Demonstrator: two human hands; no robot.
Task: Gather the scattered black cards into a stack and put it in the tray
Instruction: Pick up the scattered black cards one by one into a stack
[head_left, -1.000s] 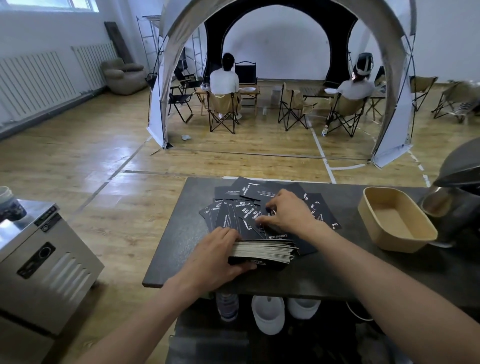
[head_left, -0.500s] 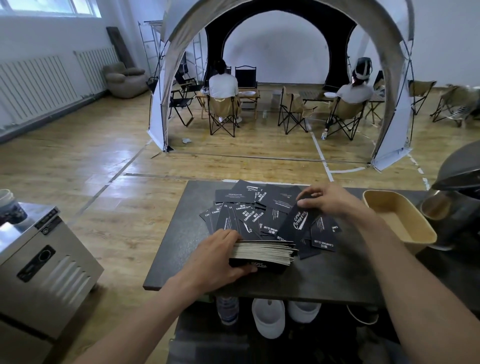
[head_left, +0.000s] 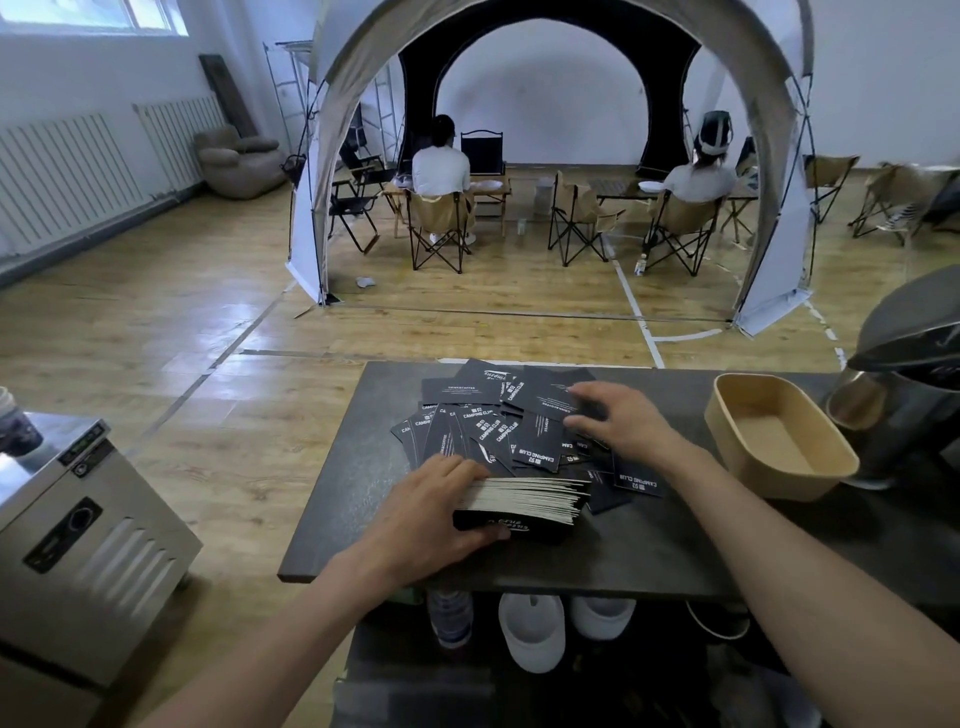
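stack (head_left: 524, 496): 1 | tray (head_left: 727, 415): 1 | loose cards (head_left: 537, 451): maybe twenty, overlapping | seated people (head_left: 440, 167): 2

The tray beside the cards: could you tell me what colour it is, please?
The tray is light tan brown, shown best in the head view.

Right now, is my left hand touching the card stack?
Touching. Head view: the left hand grips the card stack, fingers on top, thumb against its near face.

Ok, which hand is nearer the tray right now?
Right. The right hand rests on the loose cards, left of the tray and not touching it; the left hand grips the stack, farther left.
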